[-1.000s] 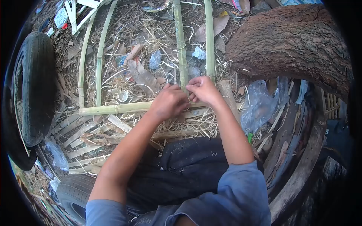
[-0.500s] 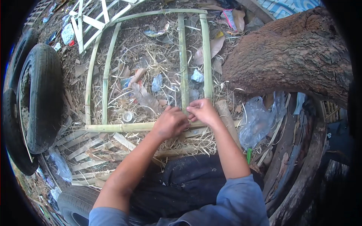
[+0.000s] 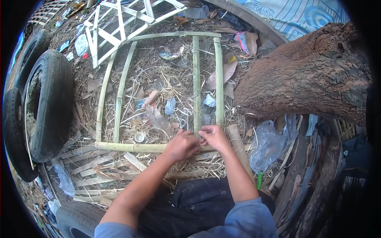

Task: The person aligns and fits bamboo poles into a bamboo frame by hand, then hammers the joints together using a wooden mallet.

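Observation:
A frame of pale green bamboo strips lies on the ground, with a crosswise bottom strip (image 3: 131, 147) and upright strips. My left hand (image 3: 182, 146) is curled over the bottom strip, its fingers bent; what they hold, if anything, is hidden. Close beside it, my right hand (image 3: 213, 137) pinches with thumb and forefinger near the lower end of an upright strip (image 3: 197, 87). Whatever is between those fingertips is too small to make out. Another upright strip (image 3: 219, 83) stands just beyond my right hand.
A thick tree trunk (image 3: 305, 79) is at the right, above a clear plastic bag (image 3: 266, 144). Old tires (image 3: 53, 107) stand at the left. A lattice of pale strips (image 3: 119, 23) lies at the top. Shavings and flat strips (image 3: 91, 162) cover the ground near my legs.
The view has tilted upward, so the frame and my hands appear lower and more of the lattice and blue patterned sheet shows. My hands stay together at the same joint.

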Motion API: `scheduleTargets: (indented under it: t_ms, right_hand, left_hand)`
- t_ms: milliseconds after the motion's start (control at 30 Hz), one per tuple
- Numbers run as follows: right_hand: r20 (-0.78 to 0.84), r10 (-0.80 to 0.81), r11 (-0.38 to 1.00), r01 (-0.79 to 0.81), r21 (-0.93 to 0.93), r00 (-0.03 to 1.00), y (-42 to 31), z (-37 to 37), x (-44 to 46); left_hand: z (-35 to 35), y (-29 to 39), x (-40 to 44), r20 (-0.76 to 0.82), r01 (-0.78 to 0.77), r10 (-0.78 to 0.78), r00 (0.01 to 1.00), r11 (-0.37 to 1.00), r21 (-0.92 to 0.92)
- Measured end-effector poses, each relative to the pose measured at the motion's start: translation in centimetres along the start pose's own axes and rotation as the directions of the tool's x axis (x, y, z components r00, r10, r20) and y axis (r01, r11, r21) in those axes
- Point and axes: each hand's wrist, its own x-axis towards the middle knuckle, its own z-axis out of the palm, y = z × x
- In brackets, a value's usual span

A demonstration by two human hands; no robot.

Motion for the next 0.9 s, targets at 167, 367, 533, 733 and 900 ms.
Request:
scheduleTargets:
  t_ms: [167,367,533,733,900]
  right_hand:
    - [0.005,0.004,1.0,-0.004,0.013,1.0,0.0,0.0,-0.1]
    - [-0.004,0.006,1.0,-0.006,0.019,1.0,0.4,-0.1,0.1]
    - [0.006,0.024,1.0,-0.024,-0.019,1.0,-0.6,-0.5,0.3]
    - [-0.008,0.081,0.996,-0.081,-0.041,0.997,0.4,-0.2,0.5]
    - [-0.014,0.047,0.998,-0.048,-0.051,0.999,0.3,0.0,0.6]
  left_hand:
    - [0.1,0.0,-0.1,-0.005,-0.003,0.003,1.0,1.0,0.002]
    - [-0.2,0.2,0.2,0.005,-0.012,0.012,1.0,1.0,-0.004]
    - [-0.2,0.1,0.1,-0.027,-0.034,0.034,0.999,0.999,0.015]
    - [0.1,-0.1,0.1,-0.025,-0.008,0.008,1.0,1.0,-0.018]
    - [0.1,0.0,0.2,-0.01,-0.01,0.01,1.0,1.0,-0.005]
